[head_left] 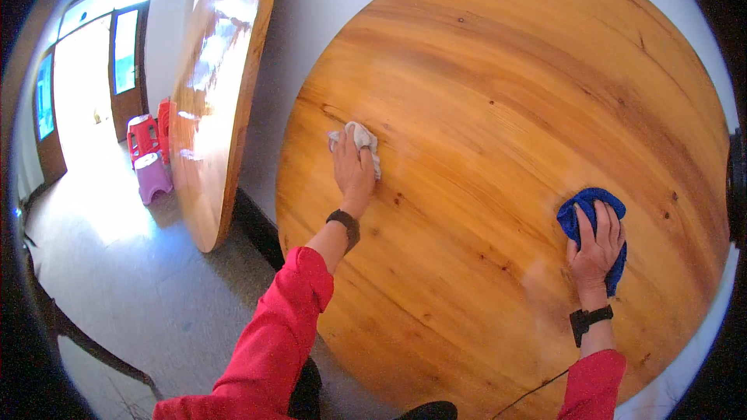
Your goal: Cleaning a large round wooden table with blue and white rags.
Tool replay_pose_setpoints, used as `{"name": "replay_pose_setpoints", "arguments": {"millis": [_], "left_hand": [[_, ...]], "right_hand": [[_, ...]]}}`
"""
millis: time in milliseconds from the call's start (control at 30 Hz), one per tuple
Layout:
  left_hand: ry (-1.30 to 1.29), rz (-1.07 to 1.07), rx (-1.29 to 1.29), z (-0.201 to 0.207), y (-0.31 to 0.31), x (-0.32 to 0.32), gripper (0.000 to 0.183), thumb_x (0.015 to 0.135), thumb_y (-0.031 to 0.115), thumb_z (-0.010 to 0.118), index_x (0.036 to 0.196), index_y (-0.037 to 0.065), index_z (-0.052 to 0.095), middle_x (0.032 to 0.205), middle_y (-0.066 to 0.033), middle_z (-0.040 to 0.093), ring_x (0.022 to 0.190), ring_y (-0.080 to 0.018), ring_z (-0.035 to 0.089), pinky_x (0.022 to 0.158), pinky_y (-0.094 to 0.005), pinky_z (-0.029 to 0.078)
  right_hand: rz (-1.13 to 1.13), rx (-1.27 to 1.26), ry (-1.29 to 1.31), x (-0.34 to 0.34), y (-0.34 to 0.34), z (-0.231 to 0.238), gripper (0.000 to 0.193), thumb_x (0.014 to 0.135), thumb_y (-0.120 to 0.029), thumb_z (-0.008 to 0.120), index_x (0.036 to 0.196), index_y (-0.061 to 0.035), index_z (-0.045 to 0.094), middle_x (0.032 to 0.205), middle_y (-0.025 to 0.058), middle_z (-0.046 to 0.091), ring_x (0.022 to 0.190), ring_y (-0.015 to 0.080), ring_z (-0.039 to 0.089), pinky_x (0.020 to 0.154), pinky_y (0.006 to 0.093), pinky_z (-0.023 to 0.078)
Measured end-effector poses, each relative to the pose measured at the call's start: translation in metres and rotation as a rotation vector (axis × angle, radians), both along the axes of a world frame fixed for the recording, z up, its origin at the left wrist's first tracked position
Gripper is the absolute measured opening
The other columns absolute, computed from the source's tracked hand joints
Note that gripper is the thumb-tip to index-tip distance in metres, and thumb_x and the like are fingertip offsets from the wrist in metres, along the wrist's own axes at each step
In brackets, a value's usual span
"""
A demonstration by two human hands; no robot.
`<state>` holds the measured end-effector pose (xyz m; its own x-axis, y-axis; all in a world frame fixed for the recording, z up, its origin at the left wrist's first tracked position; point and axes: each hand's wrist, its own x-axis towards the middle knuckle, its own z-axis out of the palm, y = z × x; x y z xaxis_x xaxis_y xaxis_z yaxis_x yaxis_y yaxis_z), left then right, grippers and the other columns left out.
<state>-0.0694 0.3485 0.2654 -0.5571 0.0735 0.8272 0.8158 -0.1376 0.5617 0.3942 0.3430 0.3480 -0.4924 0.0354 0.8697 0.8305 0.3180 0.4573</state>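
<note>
My left hand point(355, 176) presses a crumpled whitish cloth point(366, 138) against the left part of a large round wooden tabletop point(482, 140). Farther right on the same wood, my right hand point(594, 253) holds a bunched blue cloth point(616, 272), its fingers spread over the top of it. The cloth's edges stick out around the fingers. Both arms, in red sleeves with dark bands at the wrists, reach in from the lower edge. The tabletop is varnished, with dark grain streaks and knots.
A second round wooden tabletop point(214, 109) stands on edge to the left, reflecting bright light. Behind it are a red stool point(142, 138) and a purple stool point(152, 176) on the grey floor point(132, 288). A bright doorway point(85, 93) opens at the far left. A thin dark cord point(531, 393) lies near my right sleeve.
</note>
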Motion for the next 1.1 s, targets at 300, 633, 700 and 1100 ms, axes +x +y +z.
{"name": "replay_pose_setpoints", "arguments": {"millis": [300, 633, 700, 1100], "left_hand": [[0.274, -0.183, 0.007, 0.025, -0.012, 0.112, 0.052, 0.081, 0.017, 0.061, 0.131, 0.005, 0.052, 0.139, -0.0162, 0.047, 0.128, -0.0412, 0.041, 0.109, -0.0475, 0.032], [0.579, -0.408, 0.001, 0.029, -0.029, 0.203, 0.058, 0.076, 0.019, 0.067, 0.133, 0.018, 0.053, 0.145, -0.0095, 0.043, 0.134, -0.0412, 0.035, 0.11, -0.0522, 0.03], [0.634, -0.45, 0.003, 0.026, -0.028, 0.194, 0.058, 0.076, 0.017, 0.066, 0.132, 0.019, 0.054, 0.145, -0.009, 0.043, 0.135, -0.0402, 0.035, 0.111, -0.0514, 0.03], [0.387, -0.239, -0.044, -0.002, -0.022, 0.066, 0.059, 0.077, 0.005, 0.056, 0.135, 0.013, 0.049, 0.145, -0.0128, 0.042, 0.135, -0.0403, 0.035, 0.112, -0.0452, 0.029]], "right_hand": [[0.041, 0.014, 0.004, -0.01, -0.006, 0.001, 0.048, 0.071, -0.011, 0.058, 0.119, -0.0145, 0.062, 0.13, 0.0131, 0.052, 0.122, 0.0334, 0.047, 0.101, 0.048, 0.035], [-0.019, -0.03, 0.01, -0.004, -0.004, 0.001, 0.054, 0.068, -0.014, 0.067, 0.122, -0.0219, 0.062, 0.135, 0.0082, 0.05, 0.125, 0.0312, 0.045, 0.102, 0.0494, 0.035], [-0.049, -0.043, 0.008, 0.001, -0.002, -0.001, 0.053, 0.07, -0.016, 0.066, 0.122, -0.0218, 0.062, 0.136, 0.0084, 0.049, 0.126, 0.0318, 0.045, 0.103, 0.0496, 0.035], [-0.019, 0.084, -0.062, 0.009, 0.012, -0.001, 0.05, 0.076, -0.019, 0.057, 0.126, -0.0196, 0.058, 0.136, 0.0119, 0.049, 0.125, 0.0346, 0.045, 0.103, 0.0497, 0.034]]}}
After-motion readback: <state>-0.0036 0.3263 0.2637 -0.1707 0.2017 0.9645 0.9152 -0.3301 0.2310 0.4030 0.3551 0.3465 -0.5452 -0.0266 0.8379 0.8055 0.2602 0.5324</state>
